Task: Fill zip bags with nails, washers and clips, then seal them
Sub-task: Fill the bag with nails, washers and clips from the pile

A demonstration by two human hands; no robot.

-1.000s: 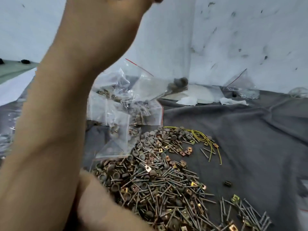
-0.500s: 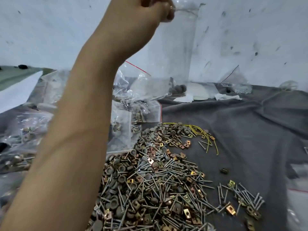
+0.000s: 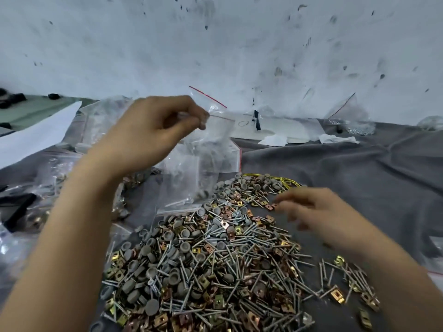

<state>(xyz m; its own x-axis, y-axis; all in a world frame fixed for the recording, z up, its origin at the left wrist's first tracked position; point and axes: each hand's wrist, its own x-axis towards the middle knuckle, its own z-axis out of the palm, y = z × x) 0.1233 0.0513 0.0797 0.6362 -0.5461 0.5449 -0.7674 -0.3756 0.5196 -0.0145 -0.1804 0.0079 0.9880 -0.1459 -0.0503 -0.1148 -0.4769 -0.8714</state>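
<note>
Left hand (image 3: 153, 133) is pinching the bag (image 3: 203, 164) by its top edge, thumb and fingers clamped on it. Bag is hanging upright, long axis vertical, bottom reaching the far edge of the pile (image 3: 203, 264); a few nails (image 3: 178, 202) and washers (image 3: 202, 194) are sitting inside at the bottom. Right hand (image 3: 314, 212) is hovering low over the pile's far right edge, fingers curling at clips (image 3: 269, 207). It is blurred, so I cannot tell if it's gripping any. Hands are well apart, with the bag mouth lying up and left of the right hand. Likely picking clips; the right hand is nearer the pile.
</note>
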